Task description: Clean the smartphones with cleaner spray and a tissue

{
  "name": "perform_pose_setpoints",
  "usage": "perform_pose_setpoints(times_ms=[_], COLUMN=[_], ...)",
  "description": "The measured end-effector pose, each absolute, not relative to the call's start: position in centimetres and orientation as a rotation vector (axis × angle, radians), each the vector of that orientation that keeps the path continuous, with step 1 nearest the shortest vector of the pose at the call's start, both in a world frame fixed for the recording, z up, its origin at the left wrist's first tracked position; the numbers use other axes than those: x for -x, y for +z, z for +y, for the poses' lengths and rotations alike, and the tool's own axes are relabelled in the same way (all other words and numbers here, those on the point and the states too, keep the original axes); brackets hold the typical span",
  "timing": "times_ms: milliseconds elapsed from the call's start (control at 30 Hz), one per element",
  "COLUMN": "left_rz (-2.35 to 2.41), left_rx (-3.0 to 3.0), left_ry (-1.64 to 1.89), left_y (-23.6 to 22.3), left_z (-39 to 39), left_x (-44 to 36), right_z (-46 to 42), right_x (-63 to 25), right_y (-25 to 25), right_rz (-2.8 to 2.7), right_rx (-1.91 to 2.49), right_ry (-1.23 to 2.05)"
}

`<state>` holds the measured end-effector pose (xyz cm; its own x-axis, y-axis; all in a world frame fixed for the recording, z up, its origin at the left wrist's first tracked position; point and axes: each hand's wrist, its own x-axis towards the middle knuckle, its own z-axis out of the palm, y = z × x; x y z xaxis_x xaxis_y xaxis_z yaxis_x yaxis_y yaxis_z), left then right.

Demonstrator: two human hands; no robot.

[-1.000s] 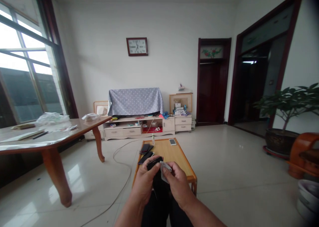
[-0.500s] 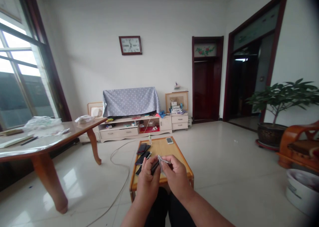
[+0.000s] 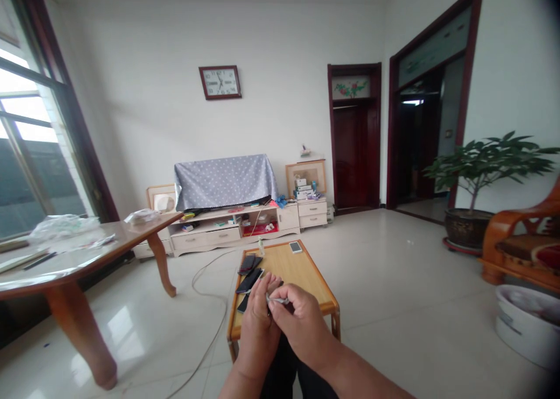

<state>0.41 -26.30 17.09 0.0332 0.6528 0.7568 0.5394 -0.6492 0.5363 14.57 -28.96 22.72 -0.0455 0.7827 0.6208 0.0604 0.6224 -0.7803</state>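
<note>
Since the left hand [image 3: 260,317] has turned, its grasp I cannot tell; the right hand [image 3: 304,323] pinches cloth [image 3: 279,300], apparently working near its palm.

White walls [image 3: 149,113], glossy pale floor [image 3: 385,282] reflecting daylight from window [image 3: 32,160], left. Framed clock [image 3: 220,83] on far wall; pale low cabinet [image 3: 205,241] below, spotted cloth [image 3: 225,183] draped above it. Dark-red door [image 3: 355,157] to the right, then a dim doorway [image 3: 417,148]. Far right: potted plant [image 3: 475,180], wooden armchair [image 3: 501,227]. Curved-leg wooden table [image 3: 131,234] at left.
</note>
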Motion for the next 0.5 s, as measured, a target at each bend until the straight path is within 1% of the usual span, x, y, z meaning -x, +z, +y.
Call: perform_pose_setpoints(times_ms=[167,367,500], left_rz=[1.355,1.296,1.335], left_rx=[-2.229,-2.231,-2.237], left_ry=[1.654,1.640,1.660], left_y=[17.04,16.94,16.71], left_z=[-26.88,-27.12,-27.25], left_x=[-0.53,-0.21,-0.13], right_z=[-28.63,-29.51,-28.85], right_x=[-14.83,-14.29,-14.57], right_y=[22.88,22.72,22.65], right_rz=[-1.401,-1.518,-1.440], right_rx=[0.781,0.734,0.746], right_ry=[0.820,0.756,0.855])
